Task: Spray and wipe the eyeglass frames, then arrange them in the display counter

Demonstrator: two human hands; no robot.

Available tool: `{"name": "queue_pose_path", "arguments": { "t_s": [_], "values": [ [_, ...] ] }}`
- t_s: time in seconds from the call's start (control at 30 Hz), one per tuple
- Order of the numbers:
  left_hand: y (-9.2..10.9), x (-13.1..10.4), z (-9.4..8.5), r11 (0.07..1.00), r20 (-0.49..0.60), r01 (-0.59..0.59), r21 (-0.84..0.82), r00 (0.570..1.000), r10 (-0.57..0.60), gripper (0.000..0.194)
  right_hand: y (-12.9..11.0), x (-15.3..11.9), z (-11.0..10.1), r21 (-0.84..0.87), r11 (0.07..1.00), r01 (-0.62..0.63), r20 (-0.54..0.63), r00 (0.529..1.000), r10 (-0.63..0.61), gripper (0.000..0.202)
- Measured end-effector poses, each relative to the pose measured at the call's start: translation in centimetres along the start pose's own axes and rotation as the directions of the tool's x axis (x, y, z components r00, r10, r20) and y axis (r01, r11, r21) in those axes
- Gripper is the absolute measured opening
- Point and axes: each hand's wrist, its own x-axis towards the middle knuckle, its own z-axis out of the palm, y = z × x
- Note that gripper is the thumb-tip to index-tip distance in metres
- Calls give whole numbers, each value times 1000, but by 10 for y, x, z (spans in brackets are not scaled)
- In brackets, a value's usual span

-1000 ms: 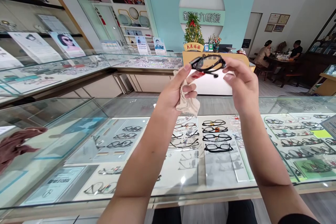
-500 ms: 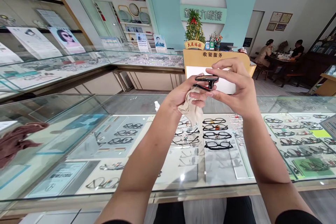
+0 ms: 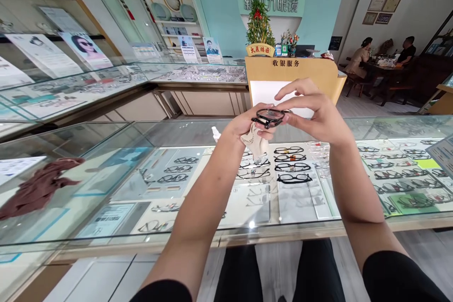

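Above the glass counter, my left hand is closed around dark-framed glasses and a cream cloth, which hangs below its fingers. My right hand is at the right end of the glasses, thumb and fingertips pinching that side. Its upper fingers are bent and raised over the lens. The glasses lie tilted, with a lens facing partly up.
Rows of glasses lie inside the glass display counter below my arms. A brown cloth rests on the counter's left. Beyond stand a cashier desk and two seated people at a far table.
The glasses have turned in my hands, showing more of the lens, and moved slightly left and down. The head view has tilted, bringing the counter higher and more of my legs into view.
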Motion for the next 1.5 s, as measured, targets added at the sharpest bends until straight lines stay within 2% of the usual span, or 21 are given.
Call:
{"name": "queue_pose_path", "arguments": {
  "t_s": [0.1, 0.2, 0.27, 0.33, 0.37, 0.43, 0.47, 0.57, 0.63, 0.73, 0.8, 1.0, 1.17, 1.23, 1.37, 1.43, 1.5],
  "values": [
    [-8, -8, -5, 991, -1, 121, 59, 993, -122, 38, 10, -1, 3, 35, 999, -38, 18, 999, 37, 28],
    [-17, -28, -15, 954, -190, 129, 272, 979, -78, 50, 23, -3, 6, 23, 993, -115, 25, 993, 115, 28],
    [-24, -45, -25, 848, -325, 150, 508, 945, 28, 54, 33, -6, 8, -39, 981, -190, 27, 981, 192, 25],
    [-31, -60, -35, 681, -357, 208, 702, 931, 83, 51, 45, -10, 11, -151, 945, -291, 35, 954, 299, 22],
    [-34, -66, -39, 599, -351, 250, 761, 935, 55, 46, 51, -12, 14, -220, 913, -342, 48, 931, 361, 22],
    [-38, -74, -44, 446, -347, 352, 823, 933, -95, 34, 64, -16, 23, -367, 828, -423, 102, 867, 488, 25],
    [-39, -76, -44, 367, -356, 397, 841, 918, -178, 28, 71, -18, 29, -439, 779, -447, 137, 824, 550, 26],
    [-42, -75, -38, 171, -351, 414, 894, 885, -306, 18, 87, -21, 50, -609, 630, -481, 230, 653, 721, 23],
    [-44, -73, -33, 109, -319, 369, 923, 892, -321, 15, 95, -23, 63, -671, 553, -493, 263, 540, 800, 20],
    [-49, -72, -30, 57, -297, 332, 942, 899, -322, 12, 100, -28, 78, -709, 488, -508, 283, 428, 858, 16],
    [-53, -71, -32, 52, -281, 310, 949, 911, -302, 12, 102, -32, 84, -719, 467, -516, 288, 390, 875, 14],
    [-73, -67, -49, 98, -235, 262, 960, 946, -226, 15, 112, -44, 101, -734, 441, -517, 280, 360, 890, 8],
    [-83, -65, -57, 253, -179, 229, 940, 962, -206, 12, 121, -50, 113, -778, 407, -479, 279, 316, 907, 14],
    [-80, -66, -55, 283, -196, 255, 925, 956, -220, 13, 121, -50, 116, -786, 396, -474, 272, 309, 911, 14],
    [-65, -72, -50, 268, -206, 286, 920, 934, -291, 8, 113, -46, 116, -794, 374, -480, 267, 277, 923, 12],
    [-57, -74, -51, 313, -177, 286, 906, 926, -334, 7, 108, -41, 109, -786, 368, -496, 266, 267, 926, 19],
    [-50, -75, -52, 405, -128, 244, 881, 947, -293, 13, 102, -34, 95, -766, 368, -527, 238, 299, 924, 25]
  ]
}}
